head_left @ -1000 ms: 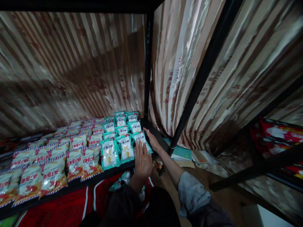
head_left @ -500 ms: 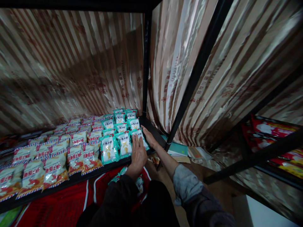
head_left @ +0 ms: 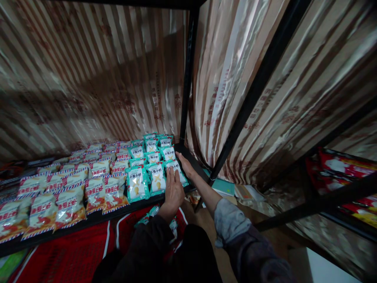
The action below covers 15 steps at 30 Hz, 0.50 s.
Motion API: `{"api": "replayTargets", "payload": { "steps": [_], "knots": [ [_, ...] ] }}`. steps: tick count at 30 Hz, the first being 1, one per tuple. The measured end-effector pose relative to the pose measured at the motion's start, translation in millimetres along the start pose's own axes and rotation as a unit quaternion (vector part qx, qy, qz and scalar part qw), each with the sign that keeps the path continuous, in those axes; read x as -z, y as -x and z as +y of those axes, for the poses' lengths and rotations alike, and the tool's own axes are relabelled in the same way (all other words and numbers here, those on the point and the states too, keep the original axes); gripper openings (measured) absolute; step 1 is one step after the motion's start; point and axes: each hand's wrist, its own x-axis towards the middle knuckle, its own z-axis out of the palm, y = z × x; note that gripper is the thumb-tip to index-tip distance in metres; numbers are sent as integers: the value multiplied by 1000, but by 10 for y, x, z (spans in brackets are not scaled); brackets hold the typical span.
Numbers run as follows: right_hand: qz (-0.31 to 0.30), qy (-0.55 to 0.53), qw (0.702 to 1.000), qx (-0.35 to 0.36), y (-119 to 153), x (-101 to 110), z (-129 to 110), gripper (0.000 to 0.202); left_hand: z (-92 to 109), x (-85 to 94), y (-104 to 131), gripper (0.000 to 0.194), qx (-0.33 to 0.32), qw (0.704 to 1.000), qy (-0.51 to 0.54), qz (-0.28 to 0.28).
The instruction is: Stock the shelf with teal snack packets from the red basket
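Nearest, bottom of view: the person's 2 dark sleeves come up from the near edge, with a red bag or crate (head_left: pixel 70 259) below the shelf on the left.
Shelf edge: a black shelf (head_left: pixel 88 222) runs from near left to the far right corner, where an upright black post (head_left: pixel 188 78) stands.
Left hand: the left hand (head_left: pixel 173 192) lies flat, fingers together and stretched forward, palm down on the near end of a teal snack packet (head_left: pixel 178 171). It presses and does not pinch.
Right hand: the right hand (head_left: pixel 185 167) stands on its edge against the packet's right side, fingers straight and together, touching it from the outside.
Packet position: the packet is the front 1 of the rightmost teal row, at the shelf's right end.
Key relation: the packet lies straight ahead of both hands and between them; its long axis runs near to far, in line with the left fingers. The left hand covers more of it.
Neighbours: 2 more front teal packets (head_left: pixel 147 182) sit just left, touching edge to edge.
Further left: rows of red and white striped packets (head_left: pixel 67 196) fill the shelf.
Farthest: a shiny striped curtain (head_left: pixel 88 78) hangs behind.
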Motion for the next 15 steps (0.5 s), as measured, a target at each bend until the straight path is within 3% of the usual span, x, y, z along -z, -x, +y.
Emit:
{"api": "replayTargets", "payload": {
  "steps": [5, 9, 15],
  "knots": [
    [-17, 8, 1000, 4, 19, 1, 1, 67, 9, 17, -43, 54, 9, 1000, -2, 4],
    [12, 50, 999, 4, 88, 8, -40, 66, 17, 39, -64, 52, 17, 1000, -6, -3],
    [81, 209, 973, 61, 546, 9, -131, 61, 24, 91, 56, 53, -12, 1000, -9, 10]
  ]
}}
